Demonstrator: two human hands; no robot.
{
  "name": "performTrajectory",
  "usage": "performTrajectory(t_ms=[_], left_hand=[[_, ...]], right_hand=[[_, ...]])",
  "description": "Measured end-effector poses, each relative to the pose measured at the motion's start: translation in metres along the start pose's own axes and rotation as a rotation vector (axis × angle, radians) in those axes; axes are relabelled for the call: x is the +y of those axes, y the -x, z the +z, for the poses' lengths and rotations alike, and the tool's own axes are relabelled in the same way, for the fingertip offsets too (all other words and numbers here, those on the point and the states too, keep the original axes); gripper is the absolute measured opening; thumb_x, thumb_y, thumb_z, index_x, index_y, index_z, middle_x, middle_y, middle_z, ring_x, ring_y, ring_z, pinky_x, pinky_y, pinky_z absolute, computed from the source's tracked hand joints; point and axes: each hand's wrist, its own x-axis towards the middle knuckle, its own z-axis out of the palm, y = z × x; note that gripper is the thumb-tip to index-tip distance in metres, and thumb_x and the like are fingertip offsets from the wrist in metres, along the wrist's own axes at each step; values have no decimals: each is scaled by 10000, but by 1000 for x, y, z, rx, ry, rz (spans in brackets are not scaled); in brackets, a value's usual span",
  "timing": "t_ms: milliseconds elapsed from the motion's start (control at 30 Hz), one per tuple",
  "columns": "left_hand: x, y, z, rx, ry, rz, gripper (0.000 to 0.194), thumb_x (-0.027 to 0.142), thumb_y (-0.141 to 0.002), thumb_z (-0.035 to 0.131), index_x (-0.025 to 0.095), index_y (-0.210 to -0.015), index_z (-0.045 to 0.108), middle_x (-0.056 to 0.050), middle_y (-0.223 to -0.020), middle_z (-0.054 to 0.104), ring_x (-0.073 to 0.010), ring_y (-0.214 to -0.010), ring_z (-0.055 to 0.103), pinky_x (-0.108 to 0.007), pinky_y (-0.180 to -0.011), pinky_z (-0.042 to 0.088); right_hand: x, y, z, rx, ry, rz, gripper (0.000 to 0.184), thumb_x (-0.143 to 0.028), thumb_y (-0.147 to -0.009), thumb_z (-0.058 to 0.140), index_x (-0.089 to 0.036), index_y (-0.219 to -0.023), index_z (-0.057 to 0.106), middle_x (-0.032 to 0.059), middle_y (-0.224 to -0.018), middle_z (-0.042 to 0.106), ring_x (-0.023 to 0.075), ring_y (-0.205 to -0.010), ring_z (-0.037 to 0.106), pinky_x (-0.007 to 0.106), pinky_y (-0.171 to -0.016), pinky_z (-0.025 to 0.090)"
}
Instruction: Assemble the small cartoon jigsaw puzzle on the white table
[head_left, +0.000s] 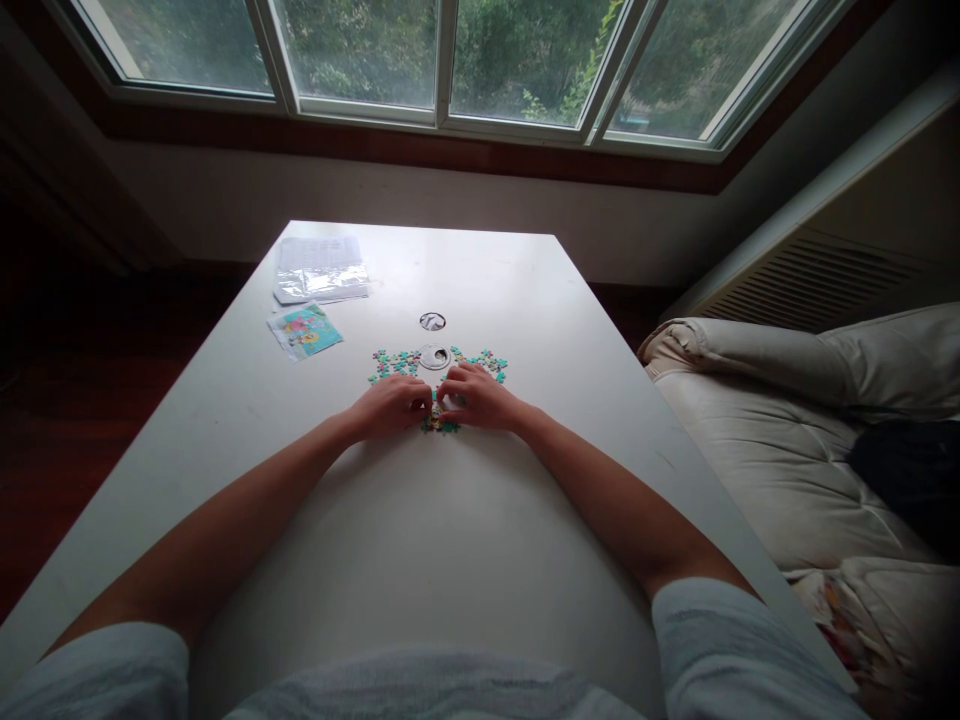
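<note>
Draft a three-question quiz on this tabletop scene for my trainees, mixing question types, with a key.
1. True or false: the picture card lies nearer the left hand than the right hand.
2. How many round objects lie on the table beyond the hands, near the jigsaw pieces?
3. Which is farthest from the hands: A) jigsaw pieces, B) plastic packet, C) picture card?

Key: 1 true; 2 two; 3 B.
</note>
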Motion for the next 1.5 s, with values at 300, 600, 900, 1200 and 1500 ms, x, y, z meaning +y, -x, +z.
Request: performTrajectory(t_ms=[300, 600, 900, 1200, 1500], left_hand=[[-2, 10, -44, -86, -134, -38, 131, 209, -896, 548, 213, -843, 667, -13, -809, 675, -149, -725, 581, -265, -688, 376], [15, 19, -54, -317, -163, -88, 58, 287, -838, 656, 235, -861, 649, 10, -804, 673, -164, -734, 597, -273, -676, 360], [20, 17, -45, -297, -174, -146, 46, 234, -869, 579, 220, -826, 573, -10, -875, 670, -173, -752, 583, -280, -620, 326], [18, 14, -42, -242, -190, -131, 192, 189, -915, 505, 241, -1044, 637, -38, -1054, 676, -191, -912, 643, -272, -710, 402], [26, 20, -41, -266, -294, -208, 205, 319, -876, 593, 256, -1065, 642, -41, -1064, 660, -213, -926, 650, -282, -686, 423]], right_hand=[[1, 1, -1, -2, -28, -22, 188, -392, -865, 750, -249, -982, 714, 53, -970, 621, 238, -946, 503, 361, -872, 353], [-2, 1, -1, 6, -22, -31, 171, -367, -868, 744, -243, -982, 719, 51, -952, 614, 230, -935, 504, 353, -864, 353], [-3, 0, -2, 2, -36, -56, 150, -343, -879, 717, -241, -989, 721, 55, -948, 615, 227, -917, 505, 356, -865, 355], [-2, 0, -1, 1, -40, -65, 156, -341, -876, 720, -243, -996, 724, 60, -969, 621, 238, -959, 512, 360, -878, 361], [-6, 1, 1, -6, -16, -62, 261, -476, -889, 719, -241, -1004, 717, 62, -967, 617, 236, -950, 501, 351, -847, 348]])
